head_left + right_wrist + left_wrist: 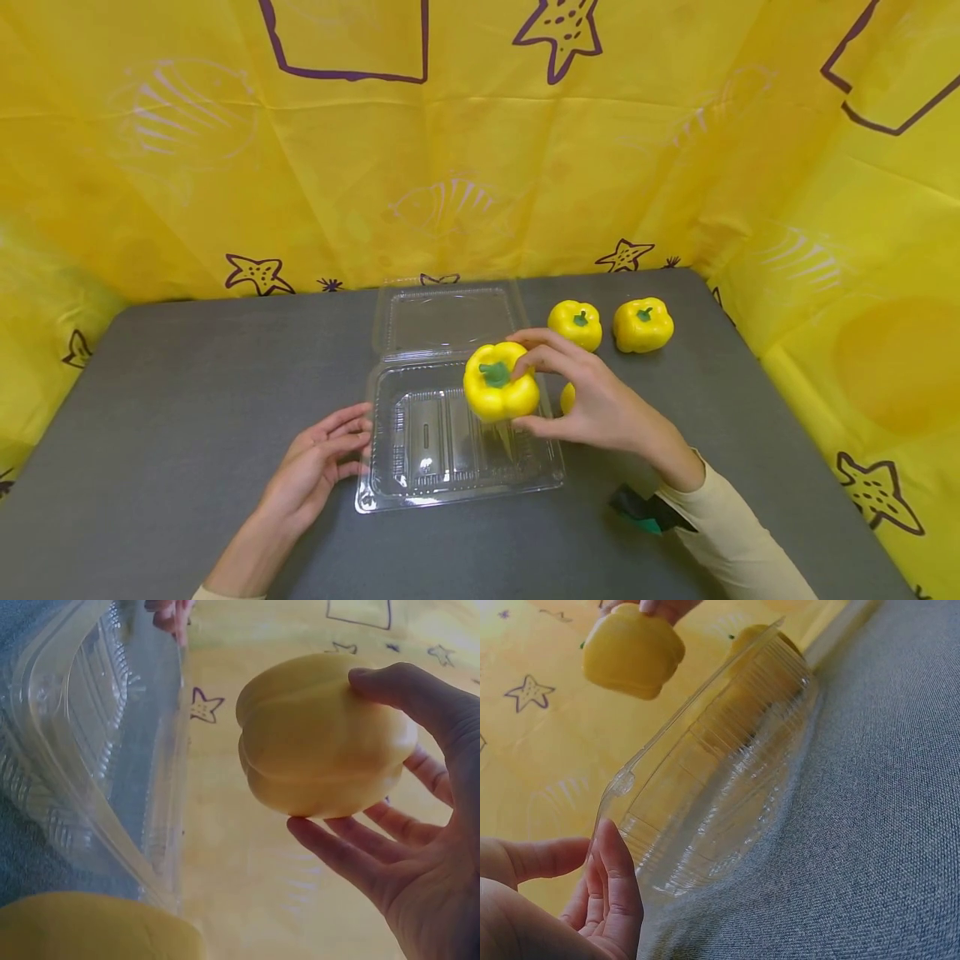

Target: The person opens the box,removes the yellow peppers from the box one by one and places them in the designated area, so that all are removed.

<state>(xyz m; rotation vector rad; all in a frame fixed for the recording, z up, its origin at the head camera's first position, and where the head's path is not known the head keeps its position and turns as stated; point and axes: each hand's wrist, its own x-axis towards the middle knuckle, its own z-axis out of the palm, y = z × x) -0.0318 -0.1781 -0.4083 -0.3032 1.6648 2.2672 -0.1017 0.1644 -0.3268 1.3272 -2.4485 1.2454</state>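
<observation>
My right hand [607, 408] grips a yellow bell pepper [498, 400] with a green stem, holding it above the right part of a clear plastic clamshell container [427, 496]. In the right wrist view the thumb lies on one side of the pepper [322, 742] and the fingertips on the other. The container's lid [450, 321] is folded back, away from me. At its left rim my left hand [315, 467] pinches the edge between thumb and fingers, as the left wrist view shows. Inside the tray [697, 817] I see no pepper.
Two more yellow bell peppers, one nearer the lid [575, 323] and one farther right [643, 325], stand at the back right. Another pepper [567, 398] is mostly hidden behind my right hand. A dark object [637, 508] lies under my right forearm. Yellow patterned cloth [465, 167] borders the grey table [225, 400].
</observation>
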